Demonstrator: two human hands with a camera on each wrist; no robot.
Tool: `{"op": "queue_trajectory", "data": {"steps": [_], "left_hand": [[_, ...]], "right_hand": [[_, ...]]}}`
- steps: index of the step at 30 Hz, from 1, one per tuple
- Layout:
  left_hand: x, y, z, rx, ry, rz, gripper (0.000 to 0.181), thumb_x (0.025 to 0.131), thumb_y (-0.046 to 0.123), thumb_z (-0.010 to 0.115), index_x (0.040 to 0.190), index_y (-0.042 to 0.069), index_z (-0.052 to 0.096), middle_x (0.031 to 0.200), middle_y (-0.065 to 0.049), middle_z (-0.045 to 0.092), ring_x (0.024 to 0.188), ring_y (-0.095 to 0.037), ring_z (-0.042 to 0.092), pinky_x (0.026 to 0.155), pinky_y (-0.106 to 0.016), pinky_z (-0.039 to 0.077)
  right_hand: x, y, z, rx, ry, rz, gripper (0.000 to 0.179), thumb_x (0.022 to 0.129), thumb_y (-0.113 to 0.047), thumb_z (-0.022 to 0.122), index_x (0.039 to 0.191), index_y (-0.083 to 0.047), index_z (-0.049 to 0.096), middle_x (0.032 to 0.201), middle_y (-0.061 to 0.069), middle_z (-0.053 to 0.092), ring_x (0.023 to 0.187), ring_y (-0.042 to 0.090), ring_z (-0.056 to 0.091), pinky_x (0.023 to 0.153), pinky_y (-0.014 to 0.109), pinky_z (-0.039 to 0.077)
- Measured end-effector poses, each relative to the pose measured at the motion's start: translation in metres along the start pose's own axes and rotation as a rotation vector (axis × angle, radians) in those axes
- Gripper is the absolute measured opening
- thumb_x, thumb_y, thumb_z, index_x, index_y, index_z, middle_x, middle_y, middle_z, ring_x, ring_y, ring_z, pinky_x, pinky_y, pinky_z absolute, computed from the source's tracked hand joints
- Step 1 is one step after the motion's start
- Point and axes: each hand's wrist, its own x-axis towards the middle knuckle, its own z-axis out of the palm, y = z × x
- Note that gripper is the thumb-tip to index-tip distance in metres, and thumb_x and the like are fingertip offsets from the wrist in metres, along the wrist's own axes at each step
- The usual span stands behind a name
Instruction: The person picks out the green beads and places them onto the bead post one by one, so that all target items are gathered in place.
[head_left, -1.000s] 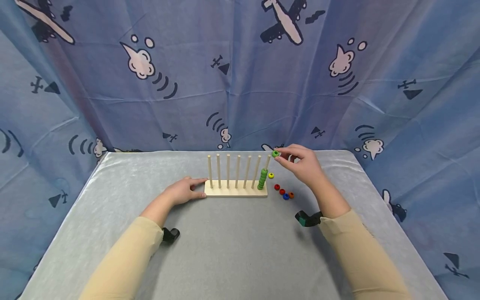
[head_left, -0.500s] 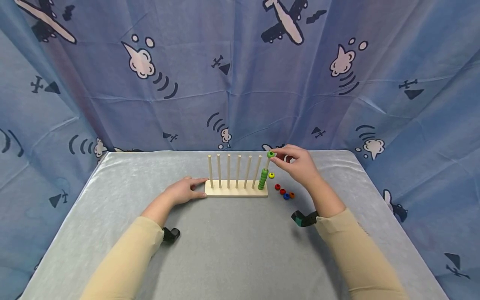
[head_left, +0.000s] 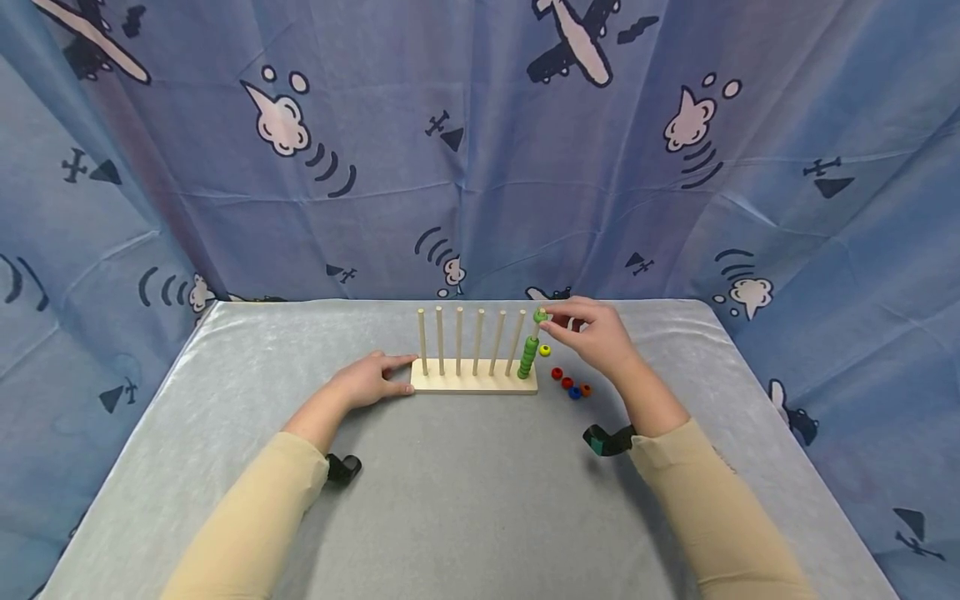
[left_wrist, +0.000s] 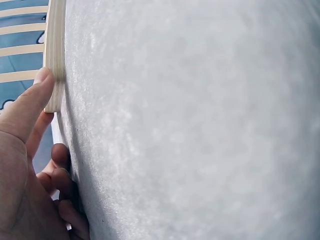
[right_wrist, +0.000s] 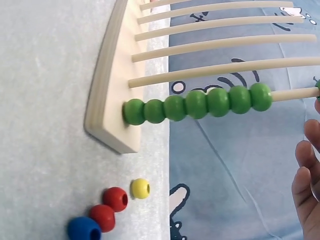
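Note:
A wooden bead stand (head_left: 474,384) with a row of upright pegs sits on the table. My left hand (head_left: 363,382) holds the left end of its base, thumb at the front edge and index finger behind; the left wrist view shows the thumb (left_wrist: 31,107) on the wood. At the top of the rightmost peg, my right hand (head_left: 596,335) pinches a green bead (head_left: 540,316) between thumb and fingers, with the peg tip in its hole. Lower on that peg is a stack of green beads (right_wrist: 196,104). In the right wrist view, the held bead is mostly cut off at the edge.
Right of the stand lie a yellow bead (head_left: 545,350), two red beads (right_wrist: 115,199), a blue bead (head_left: 575,392) and an orange bead (head_left: 587,390). The other pegs (head_left: 477,340) carry no beads. A blue patterned curtain (head_left: 375,150) hangs behind the grey table (head_left: 465,483).
My right hand has moved left with the green bead from beside the rightmost peg onto its tip, then slightly down. My left hand has stayed at the stand's end.

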Motion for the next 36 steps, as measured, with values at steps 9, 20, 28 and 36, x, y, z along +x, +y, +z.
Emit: {"op": "queue_trajectory", "data": {"steps": [9,20,28,36], "left_hand": [[-0.001,0.000,0.000,0.007,-0.006,-0.006,0.067,0.089,0.048,0.072,0.149,0.032,0.048,0.099,-0.006,0.049,0.084,-0.021,0.049,0.080,-0.042,0.041],[-0.002,0.000,0.000,-0.005,-0.011,-0.004,0.067,0.089,0.047,0.072,0.149,0.031,0.048,0.098,-0.006,0.048,0.084,-0.021,0.048,0.077,-0.040,0.039],[-0.004,0.000,-0.001,-0.016,-0.017,-0.007,0.067,0.088,0.048,0.072,0.149,0.031,0.048,0.099,-0.006,0.049,0.085,-0.021,0.049,0.077,-0.041,0.040],[-0.005,-0.005,-0.001,-0.027,-0.008,0.002,0.068,0.089,0.049,0.071,0.149,0.030,0.048,0.100,-0.007,0.049,0.085,-0.023,0.049,0.076,-0.041,0.039]], "right_hand": [[-0.005,0.009,0.008,-0.011,-0.035,0.036,0.027,0.090,-0.022,0.076,0.113,-0.009,0.077,0.087,0.001,0.065,0.079,0.017,0.054,0.071,0.036,0.047],[-0.012,0.019,0.019,0.005,-0.064,0.082,0.027,0.089,-0.020,0.076,0.113,-0.008,0.077,0.093,0.003,0.067,0.081,0.018,0.055,0.069,0.029,0.046],[-0.014,0.019,0.021,0.016,-0.094,0.112,0.031,0.090,-0.024,0.075,0.117,-0.008,0.075,0.097,0.003,0.067,0.081,0.019,0.055,0.071,0.032,0.047],[-0.013,0.018,0.015,0.050,-0.122,0.153,0.038,0.092,-0.026,0.074,0.126,-0.011,0.070,0.097,0.005,0.066,0.089,0.021,0.058,0.078,0.037,0.046]]}}
